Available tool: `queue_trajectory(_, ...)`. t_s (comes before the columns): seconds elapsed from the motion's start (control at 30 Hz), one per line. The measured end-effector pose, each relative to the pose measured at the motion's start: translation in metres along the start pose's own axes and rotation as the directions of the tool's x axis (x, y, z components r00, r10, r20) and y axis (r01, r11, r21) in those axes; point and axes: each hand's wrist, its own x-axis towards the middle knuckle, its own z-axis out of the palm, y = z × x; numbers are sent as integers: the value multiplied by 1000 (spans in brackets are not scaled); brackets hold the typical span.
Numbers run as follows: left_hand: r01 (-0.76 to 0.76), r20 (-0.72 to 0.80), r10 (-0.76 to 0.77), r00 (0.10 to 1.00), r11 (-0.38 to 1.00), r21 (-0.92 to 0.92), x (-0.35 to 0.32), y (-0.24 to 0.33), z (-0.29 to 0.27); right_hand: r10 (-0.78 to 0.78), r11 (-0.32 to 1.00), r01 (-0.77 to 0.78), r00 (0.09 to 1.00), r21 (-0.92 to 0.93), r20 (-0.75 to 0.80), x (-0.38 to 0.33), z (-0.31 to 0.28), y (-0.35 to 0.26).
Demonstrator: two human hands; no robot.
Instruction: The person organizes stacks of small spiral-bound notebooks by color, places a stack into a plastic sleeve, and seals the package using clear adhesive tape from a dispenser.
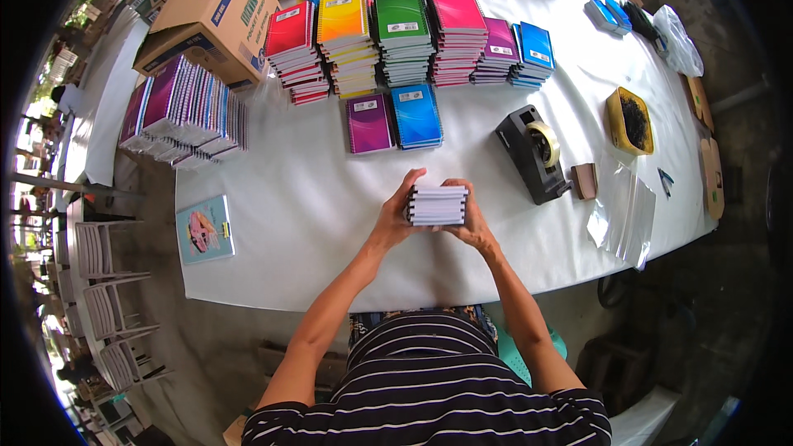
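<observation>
Between my two hands, over the near middle of the table, is a small stack of spiral notebooks [438,206], its white page edges turned toward me. My left hand [395,216] grips the stack's left side, thumb up. On the right side my right hand [474,221] is closed around it. The covers are mostly hidden from this angle. Just beyond lie two low piles, purple notebooks [370,124] and blue notebooks [417,117]. Behind them stand tall stacks of red notebooks [289,29], yellow notebooks [343,16], green notebooks [402,18] and pink notebooks [458,12].
A black tape dispenser [529,157] stands right of my hands, near clear plastic sleeves [624,215], a yellow tub [648,144] and small nippers [666,182]. At left are a light-blue notebook [205,230], wrapped notebooks [186,111] and a cardboard box [219,21].
</observation>
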Motion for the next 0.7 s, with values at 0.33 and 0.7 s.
queue_trajectory(0.33, -79, -110, 98, 989, 982, 169, 38, 25, -125, 263, 891, -209, 961, 403, -82, 11, 9, -26)
queue_trajectory(0.7, 620, -645, 31, 764, 243, 746, 143, 6, -358, 443, 797, -342, 891, 498, -98, -9, 16, -33)
